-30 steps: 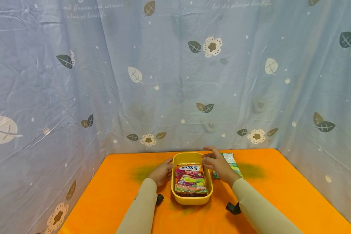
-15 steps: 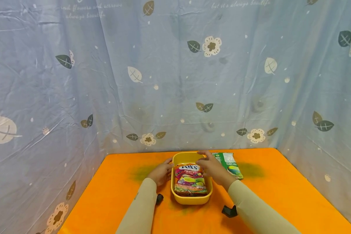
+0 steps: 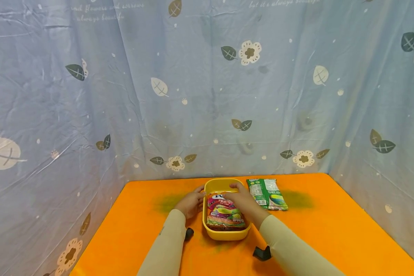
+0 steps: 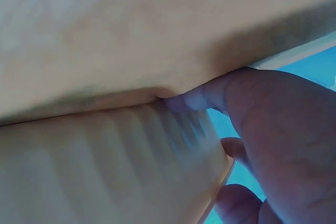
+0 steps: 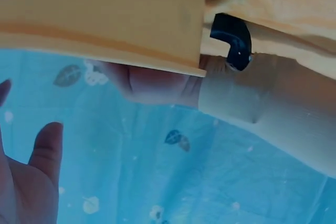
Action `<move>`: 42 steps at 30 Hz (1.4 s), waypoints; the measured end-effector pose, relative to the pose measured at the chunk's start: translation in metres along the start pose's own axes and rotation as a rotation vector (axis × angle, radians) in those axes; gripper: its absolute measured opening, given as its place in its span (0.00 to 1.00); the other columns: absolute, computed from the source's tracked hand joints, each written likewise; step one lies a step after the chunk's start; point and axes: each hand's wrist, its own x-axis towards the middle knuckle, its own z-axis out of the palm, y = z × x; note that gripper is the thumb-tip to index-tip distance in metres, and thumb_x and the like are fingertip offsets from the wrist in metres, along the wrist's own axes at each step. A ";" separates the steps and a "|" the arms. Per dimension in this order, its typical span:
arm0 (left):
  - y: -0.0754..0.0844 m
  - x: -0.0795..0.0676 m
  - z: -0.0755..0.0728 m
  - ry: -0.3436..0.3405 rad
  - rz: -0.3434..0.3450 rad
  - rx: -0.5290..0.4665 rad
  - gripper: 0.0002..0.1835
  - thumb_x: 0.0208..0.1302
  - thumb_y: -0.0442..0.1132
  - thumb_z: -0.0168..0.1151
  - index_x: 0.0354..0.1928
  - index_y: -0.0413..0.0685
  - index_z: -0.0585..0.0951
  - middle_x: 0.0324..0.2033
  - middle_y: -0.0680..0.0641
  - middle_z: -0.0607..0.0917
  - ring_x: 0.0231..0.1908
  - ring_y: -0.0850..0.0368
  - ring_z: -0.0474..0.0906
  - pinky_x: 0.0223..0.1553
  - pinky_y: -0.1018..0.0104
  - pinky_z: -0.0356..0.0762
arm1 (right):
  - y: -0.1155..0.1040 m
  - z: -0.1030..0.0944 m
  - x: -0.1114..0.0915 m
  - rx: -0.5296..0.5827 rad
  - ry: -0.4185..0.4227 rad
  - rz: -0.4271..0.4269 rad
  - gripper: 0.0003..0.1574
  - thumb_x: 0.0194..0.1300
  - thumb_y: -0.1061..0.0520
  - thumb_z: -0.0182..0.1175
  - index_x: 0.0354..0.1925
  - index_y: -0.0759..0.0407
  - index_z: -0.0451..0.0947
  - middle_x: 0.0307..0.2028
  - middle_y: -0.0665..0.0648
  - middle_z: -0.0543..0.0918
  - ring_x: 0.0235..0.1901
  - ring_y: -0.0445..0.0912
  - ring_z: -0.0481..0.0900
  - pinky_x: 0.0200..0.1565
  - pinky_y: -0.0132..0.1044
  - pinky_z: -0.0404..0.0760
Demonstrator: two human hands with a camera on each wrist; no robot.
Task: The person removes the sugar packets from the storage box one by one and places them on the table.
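A yellow plastic basket (image 3: 225, 235) stands on the orange cloth, holding a red Fox's Fruits candy bag (image 3: 224, 220). Along the basket's left side lies my left hand (image 3: 189, 205), fingers against the outer wall. The left wrist view shows its thumb (image 4: 205, 95) low beside the ribbed wall. My right hand (image 3: 244, 201) reaches over the basket's right rim and hides the bag's upper right part. In the right wrist view its thumb and a finger stand apart, with nothing between them. A green packet (image 3: 268, 194) lies flat just right of the basket.
Orange cloth (image 3: 138, 230) covers the table, and a blue patterned curtain (image 3: 207, 96) hangs behind and on both sides. Black wrist mounts stick out under the left sleeve (image 3: 167, 241) and the right sleeve (image 3: 293, 245).
My right hand has moved left, from beside the basket's right rim to over the candy bag, uncovering the green packet. The left hand and basket keep their place.
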 end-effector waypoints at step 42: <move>-0.004 0.005 0.001 0.025 -0.005 0.000 0.28 0.76 0.42 0.43 0.75 0.55 0.54 0.61 0.41 0.73 0.57 0.50 0.72 0.57 0.52 0.69 | 0.039 0.010 0.017 0.010 -0.145 -0.006 0.28 0.60 0.58 0.66 0.59 0.54 0.72 0.51 0.61 0.73 0.39 0.52 0.78 0.39 0.42 0.81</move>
